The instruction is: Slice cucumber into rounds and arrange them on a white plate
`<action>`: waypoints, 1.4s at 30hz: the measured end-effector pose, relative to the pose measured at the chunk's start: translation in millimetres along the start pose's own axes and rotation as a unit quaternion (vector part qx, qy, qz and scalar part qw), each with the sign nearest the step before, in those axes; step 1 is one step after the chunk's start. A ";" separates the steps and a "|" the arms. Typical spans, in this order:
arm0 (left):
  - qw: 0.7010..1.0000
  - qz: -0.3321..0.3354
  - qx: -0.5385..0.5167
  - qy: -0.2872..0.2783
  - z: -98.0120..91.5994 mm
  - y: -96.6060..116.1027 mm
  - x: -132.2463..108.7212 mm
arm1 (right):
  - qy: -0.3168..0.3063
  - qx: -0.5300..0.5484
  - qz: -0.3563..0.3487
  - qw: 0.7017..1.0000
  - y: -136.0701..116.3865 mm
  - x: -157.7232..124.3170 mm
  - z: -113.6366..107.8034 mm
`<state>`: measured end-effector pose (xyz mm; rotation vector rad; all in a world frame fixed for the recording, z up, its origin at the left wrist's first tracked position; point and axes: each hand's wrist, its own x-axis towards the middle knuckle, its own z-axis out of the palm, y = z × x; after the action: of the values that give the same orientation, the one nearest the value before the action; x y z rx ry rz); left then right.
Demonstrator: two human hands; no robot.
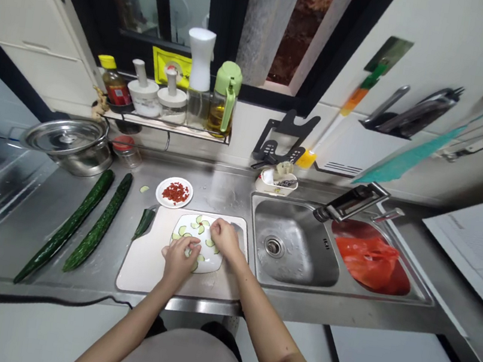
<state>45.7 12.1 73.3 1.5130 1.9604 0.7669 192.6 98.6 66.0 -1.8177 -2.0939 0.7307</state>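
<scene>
A white square plate point(187, 224) with several pale cucumber slices point(199, 224) sits on a beige cutting board point(144, 266) on the steel counter. My left hand point(179, 258) rests at the plate's near edge, fingers curled on a slice. My right hand point(224, 237) hovers over the plate's right side, fingertips pinched on slices there. A cucumber end piece point(144, 223) lies at the board's left edge.
Two whole cucumbers point(81, 222) lie to the left. A small dish of red bits point(175, 193) stands behind the board. The sink point(292, 249) is right, with a red bag point(368, 257) in its second basin. A pot point(70, 143) and condiment shelf point(168, 125) stand behind.
</scene>
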 end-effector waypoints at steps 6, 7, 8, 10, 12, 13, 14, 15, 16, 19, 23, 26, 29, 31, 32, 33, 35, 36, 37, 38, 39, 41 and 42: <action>0.999 -0.011 -0.003 0.045 -14.8 -16.3 -5.6 | -0.007 0.006 -0.064 0.998 -46.2 44.6 20.1; 0.999 -0.014 -0.003 0.048 -16.5 -18.1 -5.5 | -0.008 0.001 -0.070 0.997 -53.4 53.0 24.5; 0.999 -0.016 -0.003 0.050 -18.0 -19.6 -5.3 | -0.012 -0.005 -0.074 0.997 -59.9 61.3 28.9; 0.998 -0.023 -0.006 0.052 -20.5 -22.1 -5.2 | -0.022 -0.015 -0.072 0.997 -70.5 77.4 37.3; 0.998 -0.028 -0.011 0.054 -22.4 -24.4 -5.3 | -0.031 -0.028 -0.075 0.996 -78.2 92.3 45.1; 0.998 -0.030 -0.014 0.056 -23.1 -25.7 -5.4 | -0.037 -0.036 -0.077 0.996 -81.1 99.1 48.7; 0.998 -0.032 -0.016 0.058 -23.8 -27.1 -5.5 | -0.042 -0.048 -0.077 0.995 -83.7 105.7 52.2; 0.997 -0.035 -0.019 0.061 -24.3 -28.7 -5.7 | -0.048 -0.060 -0.078 0.994 -85.9 111.8 55.6; 0.997 -0.037 -0.021 0.064 -24.9 -30.3 -6.0 | -0.055 -0.072 -0.079 0.993 -87.9 117.5 58.8; 0.996 -0.043 -0.028 0.071 -26.9 -35.1 -7.3 | -0.068 -0.093 -0.082 0.990 -92.5 132.4 67.3; 0.996 -0.045 -0.029 0.076 -29.5 -40.7 -9.3 | -0.077 -0.102 -0.082 0.988 -95.7 145.2 75.2; 0.995 -0.048 -0.031 0.079 -29.9 -44.3 -9.8 | -0.083 -0.108 -0.078 0.988 -97.0 149.3 78.3; 0.995 -0.052 -0.036 0.079 -28.8 -46.2 -9.2 | -0.087 -0.110 -0.074 0.987 -98.4 150.0 79.9; 0.995 -0.052 -0.038 0.080 -27.9 -46.1 -8.5 | -0.090 -0.108 -0.073 0.987 -99.2 149.6 80.7; 0.995 -0.052 -0.039 0.079 -27.5 -45.6 -8.2 | -0.091 -0.106 -0.074 0.987 -99.6 149.2 81.0; 0.995 -0.052 -0.039 0.078 -27.1 -45.0 -7.9 | -0.093 -0.103 -0.074 0.988 -99.8 148.9 81.2; 0.995 -0.052 -0.040 0.077 -26.4 -43.7 -7.6 | -0.094 -0.093 -0.072 0.989 -99.6 148.3 81.5; 0.995 -0.053 -0.040 0.076 -26.2 -43.1 -7.5 | -0.093 -0.085 -0.070 0.990 -99.1 148.2 81.4; 0.995 -0.053 -0.040 0.076 -26.0 -42.7 -7.5 | -0.091 -0.075 -0.068 0.991 -98.3 148.1 81.3; 0.995 -0.054 -0.039 0.075 -25.9 -42.5 -7.5 | -0.089 -0.068 -0.065 0.992 -97.2 148.1 81.1; 0.995 -0.054 -0.039 0.074 -25.9 -42.5 -7.5 | -0.085 -0.057 -0.062 0.993 -95.7 148.2 80.8; 0.995 -0.057 -0.039 0.073 -26.2 -42.5 -7.3 | -0.076 -0.002 -0.049 0.996 -92.0 148.4 80.2; 0.995 -0.058 -0.039 0.073 -26.4 -42.4 -7.2 | -0.073 0.057 -0.037 0.995 -89.9 148.4 80.0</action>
<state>0.3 -6.6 61.6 1.3184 2.0780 0.9148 50.1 220.6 29.7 -1.6618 -2.1480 0.9694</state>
